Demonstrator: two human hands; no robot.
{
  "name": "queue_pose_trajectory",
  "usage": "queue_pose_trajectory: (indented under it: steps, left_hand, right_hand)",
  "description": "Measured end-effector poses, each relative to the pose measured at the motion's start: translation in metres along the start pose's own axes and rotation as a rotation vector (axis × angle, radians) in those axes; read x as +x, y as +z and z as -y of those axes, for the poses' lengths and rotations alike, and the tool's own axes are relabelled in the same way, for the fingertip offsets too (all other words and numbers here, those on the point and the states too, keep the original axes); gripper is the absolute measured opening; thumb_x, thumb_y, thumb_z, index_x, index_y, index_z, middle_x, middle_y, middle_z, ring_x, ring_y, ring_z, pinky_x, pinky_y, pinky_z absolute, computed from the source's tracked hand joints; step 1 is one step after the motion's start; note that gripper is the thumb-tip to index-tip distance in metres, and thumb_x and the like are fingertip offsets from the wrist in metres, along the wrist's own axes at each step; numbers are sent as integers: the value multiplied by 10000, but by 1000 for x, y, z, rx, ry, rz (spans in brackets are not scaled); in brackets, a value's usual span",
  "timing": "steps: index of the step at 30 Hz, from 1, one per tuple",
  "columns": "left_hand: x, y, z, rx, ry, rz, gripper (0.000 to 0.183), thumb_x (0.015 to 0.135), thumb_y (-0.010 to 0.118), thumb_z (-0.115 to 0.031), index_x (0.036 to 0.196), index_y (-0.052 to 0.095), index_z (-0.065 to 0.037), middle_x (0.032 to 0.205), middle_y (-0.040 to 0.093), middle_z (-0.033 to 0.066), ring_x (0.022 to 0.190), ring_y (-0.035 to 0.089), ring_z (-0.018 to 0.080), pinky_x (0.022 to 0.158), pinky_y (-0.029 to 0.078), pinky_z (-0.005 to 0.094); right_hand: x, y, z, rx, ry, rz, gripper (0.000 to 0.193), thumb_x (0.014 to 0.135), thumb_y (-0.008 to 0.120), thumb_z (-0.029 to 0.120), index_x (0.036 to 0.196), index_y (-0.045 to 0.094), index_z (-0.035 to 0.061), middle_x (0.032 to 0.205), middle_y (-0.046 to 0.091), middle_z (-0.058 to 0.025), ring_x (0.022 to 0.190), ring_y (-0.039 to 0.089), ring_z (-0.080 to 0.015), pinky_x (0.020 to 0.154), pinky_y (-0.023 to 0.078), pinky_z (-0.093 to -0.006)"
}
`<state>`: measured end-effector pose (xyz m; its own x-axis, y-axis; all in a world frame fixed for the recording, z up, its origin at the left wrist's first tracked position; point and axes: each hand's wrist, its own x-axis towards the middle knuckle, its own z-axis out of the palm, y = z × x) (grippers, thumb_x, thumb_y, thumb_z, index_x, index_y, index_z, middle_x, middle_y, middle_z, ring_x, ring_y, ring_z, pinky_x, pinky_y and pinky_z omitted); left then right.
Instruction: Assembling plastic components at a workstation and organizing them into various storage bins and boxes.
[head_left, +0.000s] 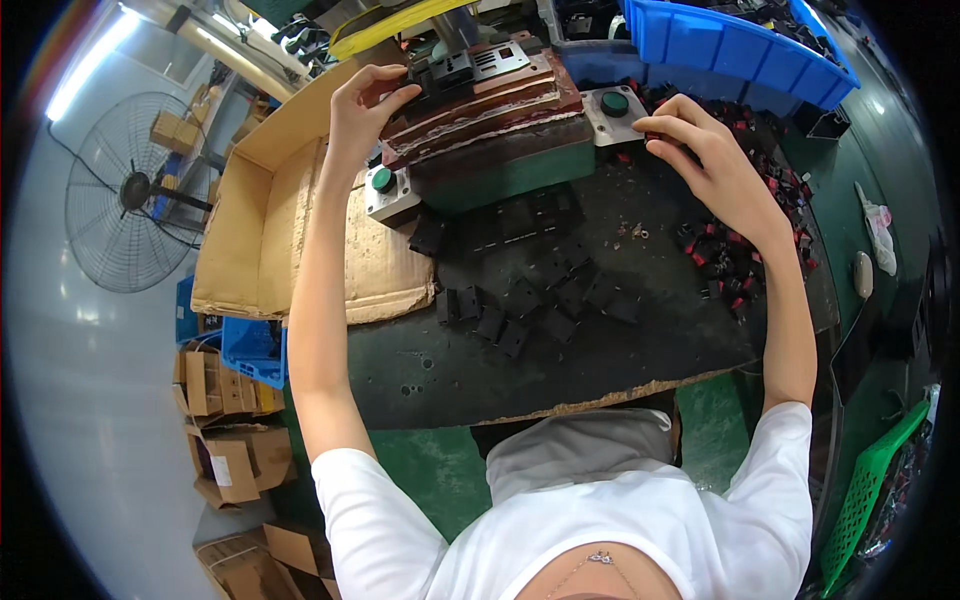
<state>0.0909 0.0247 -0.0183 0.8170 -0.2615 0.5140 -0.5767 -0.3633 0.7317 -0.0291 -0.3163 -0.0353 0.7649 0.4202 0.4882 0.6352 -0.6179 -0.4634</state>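
Observation:
My left hand [368, 105] reaches up to the left end of the press fixture, its thumb and forefinger closed on a black plastic part [425, 84]. Beside that part, a slotted metal plate [500, 60] lies on top of the reddish-brown block [490, 110] of the fixture. My right hand [712, 165] is at the edge of the metal plate with a green button [614, 104], fingers curled to a pinch. A small dark and red bit shows at its fingertips, too small to name. Several black plastic housings [512, 338] lie loose on the dark bench before me.
Red and black switch-like pieces [735, 265] are heaped at the right. A second green button [382, 180] stands at the fixture's left, beside an open cardboard box [265, 230]. Blue bins [740, 50] stand at the back right. A fan [133, 192] is far left.

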Motion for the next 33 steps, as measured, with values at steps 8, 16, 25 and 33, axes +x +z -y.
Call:
queue_pose_trajectory:
  steps: [8,16,25,33]
  left_hand:
    - [5,-11,-6,171,-23,124,164,753,620,-11,908,573,20,973,567,50,884,532,91,787,444,219]
    - [2,-8,-6,351,170,117,210,718,669,-140,879,613,-16,974,596,55,891,545,187,762,437,284]
    - [-21,-1,-37,1020,461,75,323,770,603,-261,1010,577,-46,1055,560,70,1020,484,238,894,345,332]
    - [-62,-6,-25,567,210,-213,351,811,547,-158,1130,471,-31,1058,537,128,1007,491,269,877,364,340]
  right_hand:
    - [-1,4,-4,-22,-3,5,183,834,505,88,981,528,-18,865,459,-82,767,492,-213,680,395,-306]
    - [0,3,0,-28,-10,-4,180,829,509,72,984,528,-17,875,455,-82,754,498,-203,674,399,-292]
    - [3,-4,12,795,263,-68,308,858,513,132,1153,499,45,807,529,15,775,519,-35,737,445,-190]
    - [2,6,11,1169,364,-99,356,809,579,114,1134,488,0,853,564,-3,713,566,-47,680,483,-175]
